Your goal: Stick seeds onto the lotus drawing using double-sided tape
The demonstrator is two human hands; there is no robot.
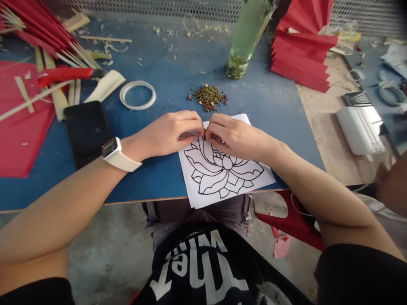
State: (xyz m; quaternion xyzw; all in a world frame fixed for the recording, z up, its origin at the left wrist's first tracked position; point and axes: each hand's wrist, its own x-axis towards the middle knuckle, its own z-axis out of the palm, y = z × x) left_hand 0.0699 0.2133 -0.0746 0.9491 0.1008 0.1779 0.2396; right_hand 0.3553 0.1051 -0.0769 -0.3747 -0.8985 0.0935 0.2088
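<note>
A white sheet of paper with a black-outlined lotus drawing (pixel 227 178) lies at the table's front edge, part of it overhanging. Over its upper left part, my left hand (pixel 181 130) and my right hand (pixel 230 132) meet with fingertips pinched. A tiny dark speck shows between the fingertips, too small to name; the fingers cover the top of the drawing. Just beyond my hands is a small pile of mostly green beans or seeds (pixel 208 97) with some reddish ones. A white roll of tape (pixel 137 95) lies flat past my left hand.
A tall bottle of greenish liquid (pixel 249 36) stands behind the pile. Left are a black phone (pixel 87 129), a red-handled tool (pixel 65 76), wood strips and red paper (pixel 22 140). Right are folded red paper (pixel 300 59) and a white power bank (pixel 359 129). Another person's arm shows at the right edge.
</note>
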